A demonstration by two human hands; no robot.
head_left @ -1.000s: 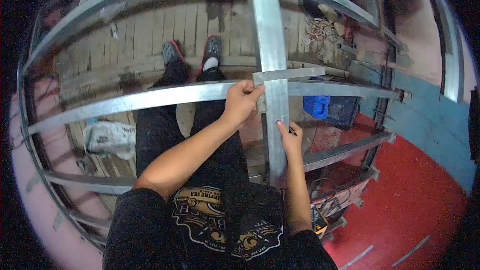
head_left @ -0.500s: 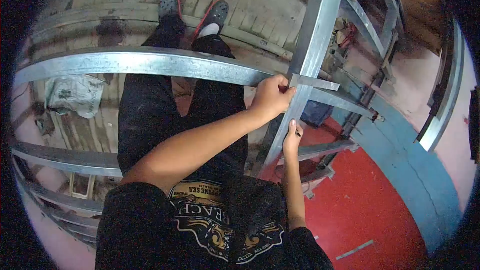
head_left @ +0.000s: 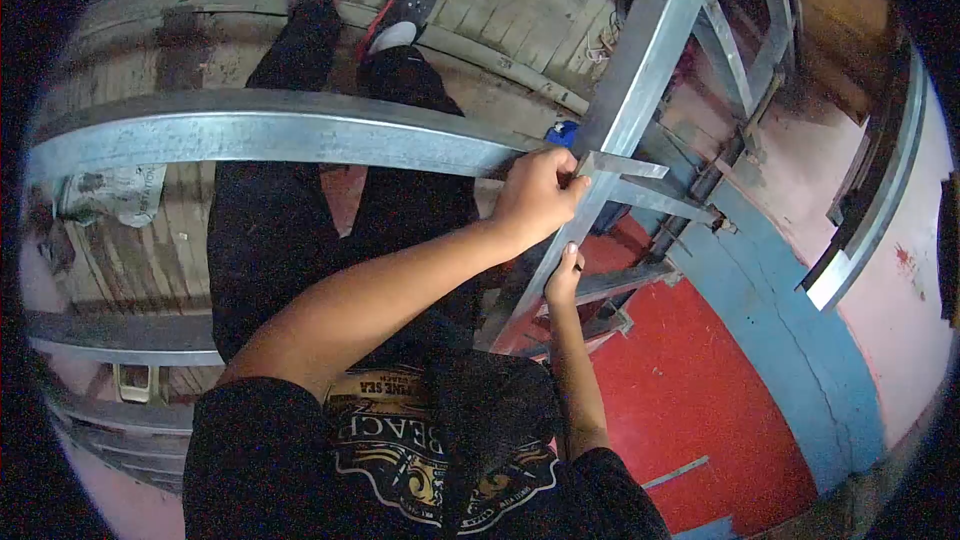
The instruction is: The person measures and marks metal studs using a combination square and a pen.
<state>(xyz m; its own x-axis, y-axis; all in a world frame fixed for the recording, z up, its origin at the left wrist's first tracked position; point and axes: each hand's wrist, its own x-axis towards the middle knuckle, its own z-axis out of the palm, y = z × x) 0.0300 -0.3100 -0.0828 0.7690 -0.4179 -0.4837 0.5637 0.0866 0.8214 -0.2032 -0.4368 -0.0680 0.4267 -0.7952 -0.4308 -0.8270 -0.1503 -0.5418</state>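
My left hand (head_left: 540, 195) is closed, its thumb and fingers pinching a short flat metal strip (head_left: 630, 167). The strip lies across a long galvanized metal tube (head_left: 640, 65) that slants up and to the right. Lower on the same tube is my right hand (head_left: 565, 278), with the thumb along its edge and the other fingers mostly hidden. A small dark thing (head_left: 578, 267) shows beside that thumb, too small to name. A second metal bar (head_left: 270, 135) runs across my legs and meets the slanted tube near my left hand.
More metal bars (head_left: 120, 340) cross at the left. Slatted boards (head_left: 480, 15) lie under my feet. At the right are a red surface (head_left: 690, 390), a cracked blue band (head_left: 790, 330) and a leaning metal piece (head_left: 860, 250). A blue object (head_left: 562, 133) sits behind the tube.
The view has shifted slightly, and a blue object now shows behind the tube. My right hand has turned a little against the tube. My left hand keeps its pinch on the strip.
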